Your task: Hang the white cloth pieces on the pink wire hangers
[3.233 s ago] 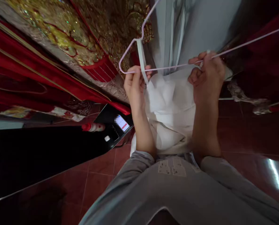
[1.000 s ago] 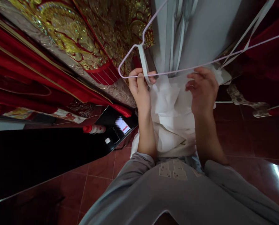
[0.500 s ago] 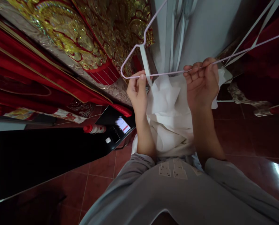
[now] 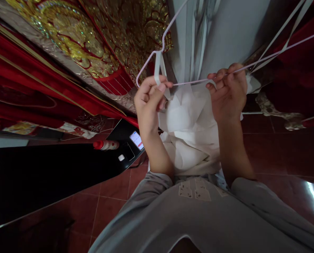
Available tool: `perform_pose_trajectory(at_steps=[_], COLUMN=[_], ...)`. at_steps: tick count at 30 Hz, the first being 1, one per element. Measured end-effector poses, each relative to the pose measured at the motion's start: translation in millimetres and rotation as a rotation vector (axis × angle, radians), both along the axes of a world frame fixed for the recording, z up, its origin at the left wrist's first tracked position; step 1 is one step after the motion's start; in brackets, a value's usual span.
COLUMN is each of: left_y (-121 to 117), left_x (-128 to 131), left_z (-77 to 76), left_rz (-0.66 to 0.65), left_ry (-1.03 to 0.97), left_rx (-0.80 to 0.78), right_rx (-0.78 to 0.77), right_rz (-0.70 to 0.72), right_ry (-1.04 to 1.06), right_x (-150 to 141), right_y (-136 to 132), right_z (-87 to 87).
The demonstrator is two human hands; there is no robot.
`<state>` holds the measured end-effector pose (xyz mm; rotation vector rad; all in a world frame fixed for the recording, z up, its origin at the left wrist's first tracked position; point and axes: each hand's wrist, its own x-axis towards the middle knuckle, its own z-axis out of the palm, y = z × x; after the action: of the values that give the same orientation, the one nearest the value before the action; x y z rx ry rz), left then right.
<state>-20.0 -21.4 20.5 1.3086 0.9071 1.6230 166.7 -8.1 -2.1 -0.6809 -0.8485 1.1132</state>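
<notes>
A thin pale pink wire hanger (image 4: 190, 83) hangs in front of me, its bottom bar running between my hands. My left hand (image 4: 148, 102) is closed, pinching a white ribbon strap (image 4: 157, 66) that loops over the hanger's left shoulder. My right hand (image 4: 226, 93) has its fingers curled round the bar and a fold of the white garment (image 4: 191, 126), which hangs bunched between my forearms. More white straps (image 4: 280, 33) run up to the right from the hanger.
Red and gold embroidered garments (image 4: 75, 45) hang close on the left. A black table (image 4: 53, 175) below them carries a lit phone (image 4: 136, 140), a red-capped bottle (image 4: 105, 144) and a small white object (image 4: 121, 157). Dark red floor tiles (image 4: 278, 147) lie below; pale grey fabric (image 4: 230, 31) hangs ahead.
My left hand has shifted slightly left and up along the bar and curled tighter on the strap, which now loops more loosely. My right hand has stayed on the bar.
</notes>
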Motion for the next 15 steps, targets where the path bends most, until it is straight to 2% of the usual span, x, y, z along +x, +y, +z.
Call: perform_pose_trajectory(at_steps=[3,6,9,13,15], left_y=[10,17,19,21,21], left_x=[-6,-11,-14,-19,-18], left_z=[14.0,17.4,4.1,-27.3,-37.5], left_rz=[0.084,0.118,0.147,0.276,0.239], left_ry=[-0.066,-0.146,-0.220,-0.221,-0.157], left_rx=[-0.006,0.048,0.073,0.028,-0.020], right_rx=[0.009,0.013,0.003,0.024,0.031], right_rz=[0.005,0.030,0.045,0.073,0.076], right_ry=[-0.004,0.029,0.050,0.096,0.110], right_x=[3,4,3,1,0], right_y=[1,3,2,0,0], right_z=[-0.9,-3.1,-3.6,-2.1,-1.5])
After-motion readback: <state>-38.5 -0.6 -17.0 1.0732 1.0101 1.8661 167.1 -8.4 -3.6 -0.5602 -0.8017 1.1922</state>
